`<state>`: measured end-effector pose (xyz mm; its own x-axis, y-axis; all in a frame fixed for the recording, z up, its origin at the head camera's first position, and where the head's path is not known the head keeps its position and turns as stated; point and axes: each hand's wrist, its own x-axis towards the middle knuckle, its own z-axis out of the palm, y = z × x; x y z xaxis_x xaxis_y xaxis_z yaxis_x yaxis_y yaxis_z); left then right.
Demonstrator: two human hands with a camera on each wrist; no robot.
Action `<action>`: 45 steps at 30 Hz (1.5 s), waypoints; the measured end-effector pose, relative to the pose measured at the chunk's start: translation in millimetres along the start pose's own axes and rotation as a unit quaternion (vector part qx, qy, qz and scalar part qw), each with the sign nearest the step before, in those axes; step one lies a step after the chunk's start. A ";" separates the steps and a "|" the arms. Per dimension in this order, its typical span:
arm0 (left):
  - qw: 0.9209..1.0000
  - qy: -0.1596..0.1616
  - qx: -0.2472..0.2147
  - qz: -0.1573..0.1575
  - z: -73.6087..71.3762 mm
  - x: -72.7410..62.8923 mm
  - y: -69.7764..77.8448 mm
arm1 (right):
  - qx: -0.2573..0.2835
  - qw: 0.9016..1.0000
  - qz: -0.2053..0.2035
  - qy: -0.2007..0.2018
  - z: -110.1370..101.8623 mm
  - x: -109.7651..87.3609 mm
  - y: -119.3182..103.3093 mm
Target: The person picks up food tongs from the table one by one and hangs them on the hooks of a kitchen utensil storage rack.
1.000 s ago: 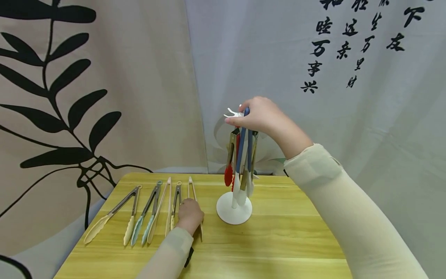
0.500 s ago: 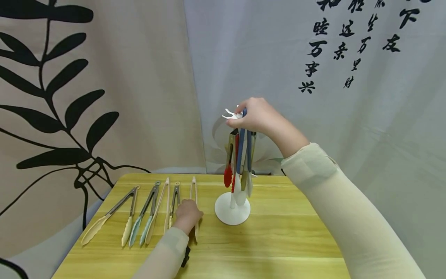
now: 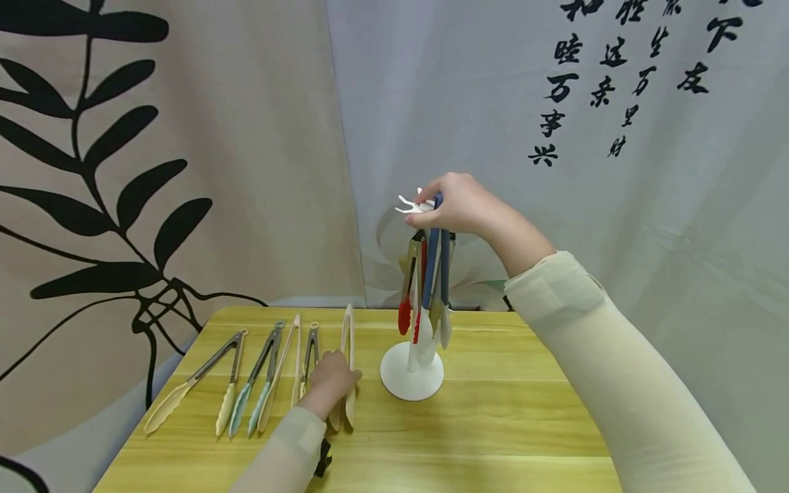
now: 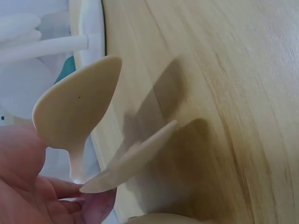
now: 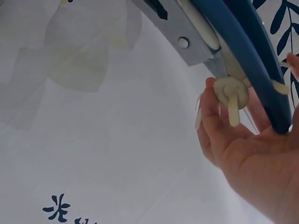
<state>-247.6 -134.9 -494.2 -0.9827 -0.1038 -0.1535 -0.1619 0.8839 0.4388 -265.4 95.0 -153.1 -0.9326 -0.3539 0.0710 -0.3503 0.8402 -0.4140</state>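
Note:
My left hand (image 3: 331, 376) grips beige tongs (image 3: 350, 342) at the right end of a row on the table. In the left wrist view, the tongs' spoon-shaped ends (image 4: 79, 102) stand clear of the wood, with shadows below. My right hand (image 3: 459, 198) pinches the hooked top (image 3: 411, 205) of a white hanging rack (image 3: 411, 390). From it hang blue-handled tongs (image 3: 430, 274), close under my palm, and red-tipped tongs (image 3: 404, 315). In the right wrist view, my fingers curl beside the rack's round hub (image 5: 231, 93); the fingertips are partly hidden.
Left on the wooden table (image 3: 493, 424) lie cream-tipped tongs (image 3: 228, 407), light-blue-tipped tongs (image 3: 242, 407), another beige pair (image 3: 298, 363) and grey-handled tongs (image 3: 312, 342) partly behind my left hand. A printed curtain (image 3: 277, 137) hangs behind the table.
The beige tongs' arms have come closer together in my left hand, and their top end has risen and shifted slightly right. My right hand stays at the rack's top.

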 end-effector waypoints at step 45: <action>0.972 0.095 -0.170 0.131 -42.6 -15.1 6.4 | 0.053 0.997 -0.052 -0.031 -7.0 -7.8 29.4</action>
<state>-237.7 -147.1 -451.3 -0.9879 -0.0070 0.1550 0.1069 0.6934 0.7126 -269.0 125.3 -159.4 -0.8829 -0.4653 0.0635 -0.4313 0.7500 -0.5015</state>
